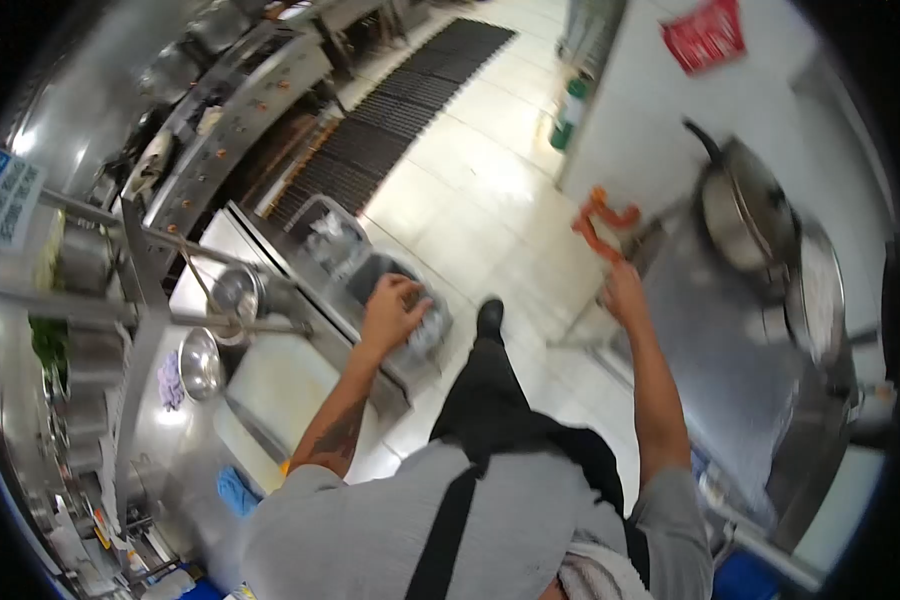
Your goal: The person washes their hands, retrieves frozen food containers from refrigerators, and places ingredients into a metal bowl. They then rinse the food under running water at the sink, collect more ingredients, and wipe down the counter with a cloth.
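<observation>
Steel table (710, 330) on your right taken as the landmark. Your right hand (625, 292) is out past its left edge, fingers closed on the lower end of an orange-red forked piece (593, 234). That piece points away from you, just left of the table's far end, seen against the pale floor; what it is made of, cannot tell.

Your left hand (394, 316) is well apart from the table, across the aisle to its left, fingers loosely bent and parted, above a grey bin (375, 268). Whether it touches the bin, cannot tell.

On the table: a dark-handled pot (735, 205) at the far end, a pale round pan (818, 295) just beside it. Beyond the table, a red packet (705, 37). Opposite the table, on the left counter: a white cutting board (280, 375), a steel bowl (201, 365), a blue cloth (237, 490).
</observation>
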{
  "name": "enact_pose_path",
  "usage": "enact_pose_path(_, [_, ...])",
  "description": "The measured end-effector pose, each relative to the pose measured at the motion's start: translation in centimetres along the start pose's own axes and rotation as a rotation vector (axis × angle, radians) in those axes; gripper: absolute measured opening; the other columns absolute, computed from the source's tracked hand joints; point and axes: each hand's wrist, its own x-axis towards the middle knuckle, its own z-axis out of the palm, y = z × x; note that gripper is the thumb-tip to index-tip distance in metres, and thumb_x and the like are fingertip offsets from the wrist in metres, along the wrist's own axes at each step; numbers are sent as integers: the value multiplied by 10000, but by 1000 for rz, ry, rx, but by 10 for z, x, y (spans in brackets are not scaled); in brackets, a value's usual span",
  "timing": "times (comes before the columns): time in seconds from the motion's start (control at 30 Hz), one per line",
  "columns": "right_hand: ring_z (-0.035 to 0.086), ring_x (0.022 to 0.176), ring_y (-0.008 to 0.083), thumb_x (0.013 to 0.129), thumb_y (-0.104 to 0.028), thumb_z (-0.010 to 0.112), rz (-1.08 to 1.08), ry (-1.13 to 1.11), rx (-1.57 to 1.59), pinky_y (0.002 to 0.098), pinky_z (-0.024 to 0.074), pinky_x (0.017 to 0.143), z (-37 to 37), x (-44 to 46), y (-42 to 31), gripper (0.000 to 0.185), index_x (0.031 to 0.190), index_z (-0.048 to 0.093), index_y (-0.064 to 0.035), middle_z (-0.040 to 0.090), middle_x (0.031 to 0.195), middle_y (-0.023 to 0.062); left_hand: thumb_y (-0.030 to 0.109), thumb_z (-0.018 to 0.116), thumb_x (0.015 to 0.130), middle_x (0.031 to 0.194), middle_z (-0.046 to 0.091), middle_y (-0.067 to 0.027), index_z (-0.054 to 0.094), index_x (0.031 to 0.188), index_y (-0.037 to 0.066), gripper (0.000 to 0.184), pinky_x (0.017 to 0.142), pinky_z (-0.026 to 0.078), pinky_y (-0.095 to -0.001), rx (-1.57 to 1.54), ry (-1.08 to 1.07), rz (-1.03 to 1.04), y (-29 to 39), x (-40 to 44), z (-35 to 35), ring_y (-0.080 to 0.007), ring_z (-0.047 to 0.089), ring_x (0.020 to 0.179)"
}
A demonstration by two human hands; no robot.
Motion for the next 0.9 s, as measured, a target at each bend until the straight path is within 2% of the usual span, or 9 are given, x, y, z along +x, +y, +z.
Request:
enact_pose_path(0.1, [521,1090,410,783,-79,651,178,-202,-109,462,444,941,25,38,43,300,1054,604,42,585,1091,245,329,745,795,1128,589,-205,708,1070,74,377,917,498,-429,146,-46,-30,-49,106,20,-345,611,1044])
enact_pose_path(0.17, [506,1154,359,774,-191,689,84,-177,-337,475,413,968,57,17,71,344,1061,637,-10,587,1144,210,319,743,796,1156,592,-212,704,1081,65,384,940,489,-441,215,-149,-123,-83,154,32,-378,605,1060])
enact_pose_path(0.27, [494,1155,282,793,-259,683,250,-415,-337,451,362,1006,41,25,65,274,983,657,-63,597,1139,134,329,735,797,1144,625,-214,713,1058,55,379,946,491,-432,286,-243,-237,-114,211,33,-382,608,1064])
enact_pose_path(0.33, [523,1163,288,818,-144,645,288,-467,-300,443,364,1036,33,32,61,169,973,673,-85,643,1071,112,345,736,780,1059,670,-241,735,995,45,369,903,507,-438,253,-360,-257,-131,244,26,-378,639,1017])
enact_pose_path(0.53, [561,1072,233,870,-128,545,550,-682,-431,445,326,1035,17,69,36,140,911,677,-108,649,875,70,371,724,795,1093,654,-241,734,1003,40,391,949,495,-446,307,-331,-252,-143,338,-5,-385,616,1057])
enact_pose_path(0.57, [561,1072,233,870,-128,545,534,-675,-435,445,326,1035,8,81,44,140,911,677,-108,649,875,70,372,721,798,1093,646,-251,733,1005,41,391,950,495,-446,305,-288,-225,-142,355,-14,-390,612,1056])
enact_pose_path(0.63, [580,1078,295,895,-211,545,362,-973,-192,457,395,982,-2,112,64,197,982,665,-81,647,975,132,369,719,800,1094,638,-259,734,1006,46,383,949,495,-445,280,-218,-218,-139,399,-41,-393,610,1056])
enact_pose_path(0.77, [583,1079,303,900,-265,546,330,-989,-36,460,414,973,79,215,106,235,987,686,-97,657,1007,142,355,718,805,1100,627,-270,735,1005,55,361,931,503,-445,235,-13,-172,-167,483,-88,-394,613,1046])
enact_pose_path(0.9, [586,1080,312,905,-319,547,184,-919,246,462,433,964,251,347,181,276,991,707,-112,667,1038,152,416,689,815,949,688,-212,738,943,71,371,837,528,-466,156,159,-373,-219,526,-114,-376,660,918])
